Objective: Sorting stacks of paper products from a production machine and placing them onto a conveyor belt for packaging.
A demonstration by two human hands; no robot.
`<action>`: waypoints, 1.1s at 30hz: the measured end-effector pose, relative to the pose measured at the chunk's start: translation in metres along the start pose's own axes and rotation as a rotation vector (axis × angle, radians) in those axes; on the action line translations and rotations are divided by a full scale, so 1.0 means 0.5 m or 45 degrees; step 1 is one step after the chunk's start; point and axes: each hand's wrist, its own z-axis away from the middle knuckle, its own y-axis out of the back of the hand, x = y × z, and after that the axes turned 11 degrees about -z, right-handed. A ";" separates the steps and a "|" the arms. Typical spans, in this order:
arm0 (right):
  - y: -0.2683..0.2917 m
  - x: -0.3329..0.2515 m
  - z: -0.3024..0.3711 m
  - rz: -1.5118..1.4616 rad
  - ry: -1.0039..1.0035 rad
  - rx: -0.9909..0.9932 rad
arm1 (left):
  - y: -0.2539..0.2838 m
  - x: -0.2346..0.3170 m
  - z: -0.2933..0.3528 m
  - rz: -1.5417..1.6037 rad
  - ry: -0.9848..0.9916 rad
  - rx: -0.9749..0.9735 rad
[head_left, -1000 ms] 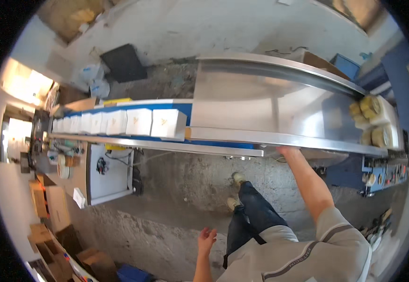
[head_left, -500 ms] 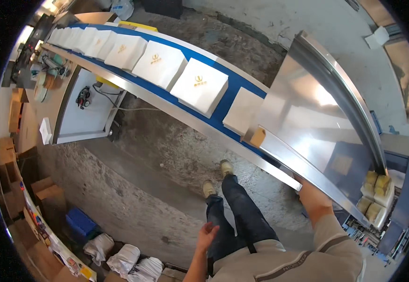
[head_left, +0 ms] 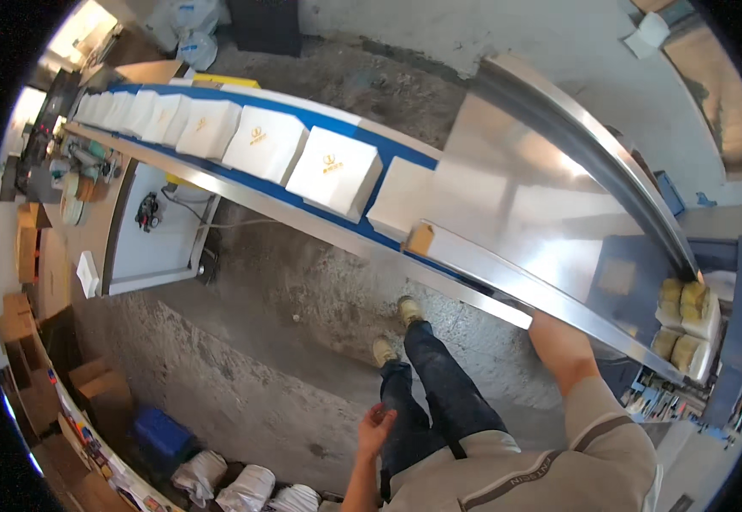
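Observation:
A row of white paper napkin stacks [head_left: 334,173], several with a small gold print, lies along a blue conveyor belt [head_left: 369,198]. The nearest stack, a plain one [head_left: 399,198], sits partly beside the mouth of a broad shiny steel chute [head_left: 524,179]. My right hand [head_left: 552,334] reaches under the steel rail at the conveyor's near end, and its fingers are hidden there. Low in front of my body hangs my left hand [head_left: 375,428], its fingers loosely bent and apart, with nothing visible in it.
Blue machinery [head_left: 635,273] stands at the right, with more napkin stacks [head_left: 682,320] in it. A grey-white cabinet [head_left: 153,230] is under the belt's far part. Cardboard boxes [head_left: 102,388], a blue crate [head_left: 164,433] and white bags [head_left: 247,491] line the lower left.
The whole view has shifted, with conveyor and chute now further left in it. My right hand stays at the rail's end, and my left hand hangs much as before.

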 end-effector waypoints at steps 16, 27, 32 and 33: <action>0.310 -0.344 0.934 1.017 0.221 -0.005 | -0.201 0.258 0.153 -0.637 -0.570 -0.586; 0.766 -0.786 0.800 1.641 1.460 1.290 | -0.812 0.508 0.450 -0.896 -0.773 -0.647; 0.852 -0.812 0.757 1.797 1.206 1.366 | -1.082 0.595 0.465 -0.817 -1.030 -0.536; 0.848 -0.814 0.778 1.803 1.121 1.295 | -1.149 0.621 0.461 -0.877 -1.135 -0.495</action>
